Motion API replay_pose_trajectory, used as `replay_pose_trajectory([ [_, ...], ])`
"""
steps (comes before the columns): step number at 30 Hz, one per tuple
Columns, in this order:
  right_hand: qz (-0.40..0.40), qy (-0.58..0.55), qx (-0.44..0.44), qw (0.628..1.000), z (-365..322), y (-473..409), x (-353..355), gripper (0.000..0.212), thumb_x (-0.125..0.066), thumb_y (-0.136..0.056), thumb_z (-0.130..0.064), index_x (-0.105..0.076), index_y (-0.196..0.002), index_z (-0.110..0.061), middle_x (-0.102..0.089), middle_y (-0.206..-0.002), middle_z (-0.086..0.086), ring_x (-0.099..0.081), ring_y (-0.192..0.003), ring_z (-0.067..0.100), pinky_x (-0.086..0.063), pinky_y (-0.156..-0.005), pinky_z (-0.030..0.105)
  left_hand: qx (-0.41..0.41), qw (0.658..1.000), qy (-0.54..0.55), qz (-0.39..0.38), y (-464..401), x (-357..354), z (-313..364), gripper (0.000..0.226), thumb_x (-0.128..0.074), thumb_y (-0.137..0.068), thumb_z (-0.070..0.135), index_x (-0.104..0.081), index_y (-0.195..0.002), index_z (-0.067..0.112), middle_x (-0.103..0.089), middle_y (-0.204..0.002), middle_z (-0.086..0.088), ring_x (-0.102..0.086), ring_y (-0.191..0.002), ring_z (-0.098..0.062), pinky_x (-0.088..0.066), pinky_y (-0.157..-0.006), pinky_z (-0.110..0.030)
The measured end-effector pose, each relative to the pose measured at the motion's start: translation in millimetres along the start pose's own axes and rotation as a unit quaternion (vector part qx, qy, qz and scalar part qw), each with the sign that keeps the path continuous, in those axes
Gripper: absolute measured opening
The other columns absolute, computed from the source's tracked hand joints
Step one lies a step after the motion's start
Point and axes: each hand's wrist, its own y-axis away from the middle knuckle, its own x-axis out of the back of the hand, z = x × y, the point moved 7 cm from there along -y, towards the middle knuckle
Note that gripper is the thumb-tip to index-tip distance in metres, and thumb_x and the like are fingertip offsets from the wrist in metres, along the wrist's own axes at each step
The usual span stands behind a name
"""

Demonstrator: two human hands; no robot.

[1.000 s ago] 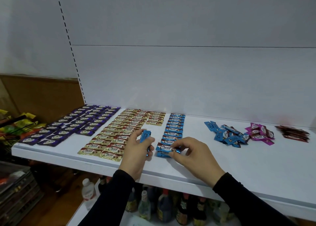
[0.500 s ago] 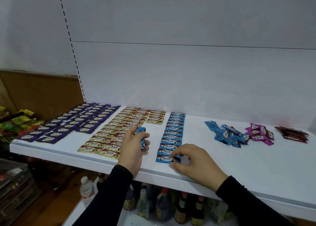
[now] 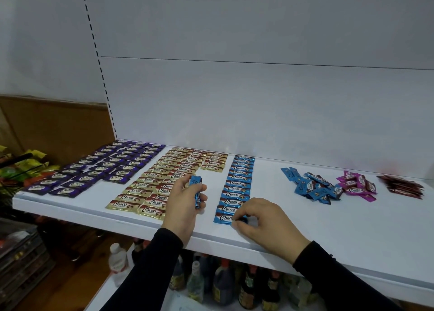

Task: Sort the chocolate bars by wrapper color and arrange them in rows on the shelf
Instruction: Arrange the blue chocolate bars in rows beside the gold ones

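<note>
On the white shelf (image 3: pixel 352 230) lie purple bars (image 3: pixel 98 167) in rows at the left, gold bars (image 3: pixel 164 176) in rows beside them, and one column of blue bars (image 3: pixel 238 183). My left hand (image 3: pixel 183 202) grips a small stack of blue bars (image 3: pixel 196 191) on edge, between the gold rows and the blue column. My right hand (image 3: pixel 263 223) pinches the right end of the front blue bar (image 3: pixel 224 217), which lies flat near the shelf's front edge. Loose blue bars (image 3: pixel 312 187), pink bars (image 3: pixel 357 185) and dark red bars (image 3: pixel 404 185) sit in piles at the right.
Bottles (image 3: pixel 220 285) stand on the lower shelf under my arms. Colourful snack packs (image 3: pixel 25 165) fill a rack at the far left. The white back panel (image 3: pixel 258 104) rises behind the shelf.
My right hand has slid the front blue bar toward the shelf edge at the column's near end. My left hand has lifted slightly with its stack.
</note>
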Motion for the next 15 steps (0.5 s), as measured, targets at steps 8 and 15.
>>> replay_pose_trajectory([
  [8, 0.000, -0.013, -0.003, 1.000, 3.0, -0.3, -2.2, 0.018, -0.068, -0.088, -0.039, -0.071, -0.099, -0.024, -0.066, -0.107, -0.012, -0.055, -0.105, 0.003, -0.049, -0.088, 0.023, -0.003, 1.000, 0.007, -0.010, -0.6, -0.9, -0.6, 0.031, -0.053, -0.099, 0.004, -0.053, -0.122, 0.024, -0.065, -0.104, -0.017, -0.056, -0.075, -0.020, -0.045, -0.059, -0.030],
  [15, 0.043, -0.059, -0.043, 0.996, 8.9, 1.9, 7.1, 0.016, -0.067, -0.088, -0.042, -0.070, -0.098, -0.030, -0.062, -0.098, -0.019, -0.052, -0.092, -0.008, -0.039, -0.072, 0.006, -0.026, 0.997, -0.037, -0.060, 3.5, -3.1, 1.3, 0.031, -0.047, -0.103, 0.004, -0.053, -0.126, 0.026, -0.070, -0.107, -0.011, -0.065, -0.083, -0.021, -0.054, -0.069, -0.035],
])
